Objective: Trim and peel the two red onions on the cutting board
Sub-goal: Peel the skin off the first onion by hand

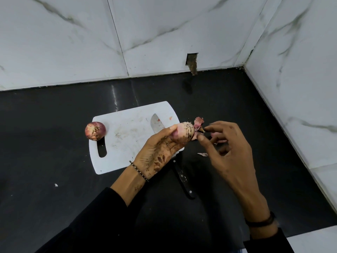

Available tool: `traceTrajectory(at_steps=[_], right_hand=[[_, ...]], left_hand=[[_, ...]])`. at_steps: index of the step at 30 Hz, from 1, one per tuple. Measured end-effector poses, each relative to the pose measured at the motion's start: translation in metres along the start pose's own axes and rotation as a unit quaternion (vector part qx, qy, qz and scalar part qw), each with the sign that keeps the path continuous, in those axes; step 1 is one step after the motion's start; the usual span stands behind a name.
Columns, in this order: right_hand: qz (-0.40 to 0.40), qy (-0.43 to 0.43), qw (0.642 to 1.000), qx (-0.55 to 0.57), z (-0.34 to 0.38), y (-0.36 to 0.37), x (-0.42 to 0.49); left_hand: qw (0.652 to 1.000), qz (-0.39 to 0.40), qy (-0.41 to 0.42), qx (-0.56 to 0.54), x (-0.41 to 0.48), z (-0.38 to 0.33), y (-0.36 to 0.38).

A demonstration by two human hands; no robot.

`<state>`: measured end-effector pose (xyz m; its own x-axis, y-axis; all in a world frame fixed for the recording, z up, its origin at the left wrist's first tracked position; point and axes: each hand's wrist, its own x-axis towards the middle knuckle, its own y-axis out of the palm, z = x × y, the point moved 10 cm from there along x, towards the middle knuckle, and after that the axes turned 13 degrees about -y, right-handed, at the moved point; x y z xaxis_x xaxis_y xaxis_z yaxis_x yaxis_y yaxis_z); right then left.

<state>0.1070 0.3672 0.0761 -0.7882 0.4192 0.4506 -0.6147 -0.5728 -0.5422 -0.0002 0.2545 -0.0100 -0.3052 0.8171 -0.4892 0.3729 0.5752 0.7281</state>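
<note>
Our left hand (160,152) holds the onion (183,131), loose skin (198,123) pointing right. Our right hand (231,152) sits just beside it, grip narrow; contact unclear.

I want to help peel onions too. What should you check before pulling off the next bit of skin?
1. Grip: left hand holds the onion: ok.
2. Skin: loose skin sticks out from the onion's end: ok.
3. Pinch: right hand has that skin: cannot tell.
4. Blade: knife lies on the cutting board, in neither hand: ok.
5. Space: second onion sits aside at the board's left edge: ok.
</note>
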Motion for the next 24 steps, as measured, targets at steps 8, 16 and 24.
traceTrajectory(at_steps=[8,16,24], right_hand=[[-0.005,0.001,0.996,0.085,0.018,0.012,0.009],[-0.017,-0.014,0.995,0.100,0.031,0.020,0.011],[-0.029,-0.004,0.992,0.121,0.033,0.022,0.007]], left_hand=[[0.999,-0.008,-0.008,-0.038,-0.002,0.000,0.003],[0.997,0.023,-0.024,-0.075,0.001,0.004,0.007],[0.996,0.086,0.015,-0.019,-0.005,-0.007,0.021]])
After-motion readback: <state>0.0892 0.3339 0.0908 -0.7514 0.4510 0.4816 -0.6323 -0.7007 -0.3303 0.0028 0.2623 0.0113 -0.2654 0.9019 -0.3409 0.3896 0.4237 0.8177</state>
